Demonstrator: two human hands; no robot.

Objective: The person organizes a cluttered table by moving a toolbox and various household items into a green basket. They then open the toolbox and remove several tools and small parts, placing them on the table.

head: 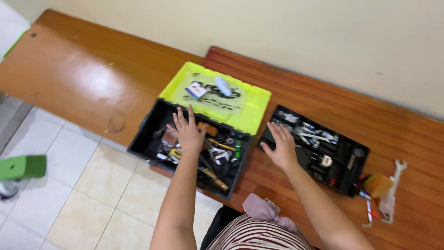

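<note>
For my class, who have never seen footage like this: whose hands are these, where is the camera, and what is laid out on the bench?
The single picture comes from a camera worn on a person's head, looking down at their own bare hands. The left hand reaches into an open black toolbox with a yellow-green lid, full of mixed tools. The right hand rests flat on the edge of a black plastic tool tray beside it. Both sit on a brown wooden bench. A silver wrench lies further right. Neither hand holds anything.

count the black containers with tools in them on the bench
2: the open toolbox with a yellow lid under the left hand, and the flat tray by the right hand. None seems hidden.
</note>
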